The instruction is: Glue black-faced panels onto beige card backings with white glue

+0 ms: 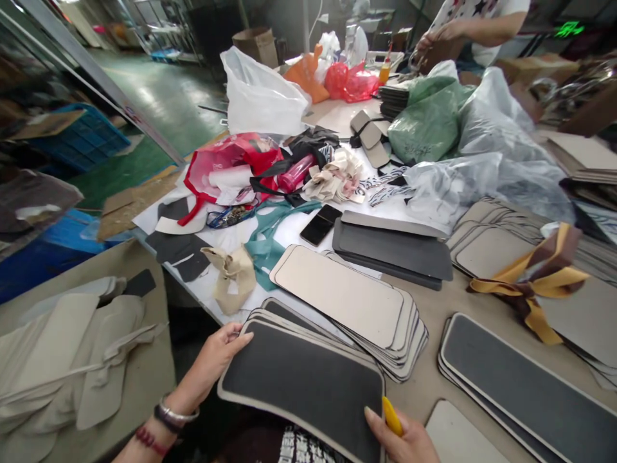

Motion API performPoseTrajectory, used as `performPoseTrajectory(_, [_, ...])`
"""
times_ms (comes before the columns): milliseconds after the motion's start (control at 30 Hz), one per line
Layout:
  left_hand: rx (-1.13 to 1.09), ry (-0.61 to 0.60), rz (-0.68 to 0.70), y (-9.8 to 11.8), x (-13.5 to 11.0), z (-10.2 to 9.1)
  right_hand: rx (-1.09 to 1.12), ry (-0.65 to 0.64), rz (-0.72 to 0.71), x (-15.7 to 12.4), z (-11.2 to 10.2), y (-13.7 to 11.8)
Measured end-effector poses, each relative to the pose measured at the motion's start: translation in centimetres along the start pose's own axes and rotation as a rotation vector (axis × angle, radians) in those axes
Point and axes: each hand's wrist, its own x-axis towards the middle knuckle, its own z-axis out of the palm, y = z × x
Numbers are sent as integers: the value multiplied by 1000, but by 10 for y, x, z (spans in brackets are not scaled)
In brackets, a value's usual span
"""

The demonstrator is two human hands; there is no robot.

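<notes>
Left hand (219,357) pinches far-left corner of dark-grey, pale-bordered rectangular panel (303,379) at near edge of brown tabletop (427,366); right hand (405,440), holding yellow object (393,417), grips right end. Long axis left-to-right, right end nearer. Tabletop strip shows rightward.

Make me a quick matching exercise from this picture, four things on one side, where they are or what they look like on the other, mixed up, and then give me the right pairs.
Column one
1. Left hand
2. Right hand
3. Phone
4. Ribbon

Column two
A. Brown and yellow, lying over pale panels
B. At the far-left corner of the dark panel with a pale border
C. Holding a yellow object
D. Black, lying flat on the white covering

Right pairs: 1-B, 2-C, 3-D, 4-A
</notes>
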Motion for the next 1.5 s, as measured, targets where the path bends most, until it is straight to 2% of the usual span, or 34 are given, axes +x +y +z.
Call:
performPoseTrajectory(167, [17,12,28,3,13,8,-9,128,21,2,10,20])
performPoseTrajectory(367, [127,-8,131,6,38,10,-12,202,67,5,21,21])
performPoseTrajectory(600, [333,-50,252,-4,55,0,-202,226,36,10,14,24])
performPoseTrajectory(767, [430,18,307,-4,60,-1,-400,210,22,13,12,23])
performPoseTrajectory(900, [539,124,359,-2,59,-1,-625,322,14,9,14,19])
performPoseTrajectory(1000, [682,268,528,-3,59,-1,-664,418,-25,-3,14,8])
performPoseTrajectory(1067, [780,296,708,-4,61,2,-636,444,-85,-15,15,-5])
performPoseTrajectory(1167, [857,180,949,-3,65,24,-533,524,-191,-35,13,-25])
performPoseTrajectory(1300, [880,-114,1253,-7,48,82,-314,709,-321,-67,-11,-31])
performPoseTrajectory(1400, [863,-374,1422,-22,18,131,-46,928,-236,-93,-38,-13])
performPoseTrajectory(1500, [893,-649,1444,-42,-11,174,319,1046,-112,-107,-58,10])
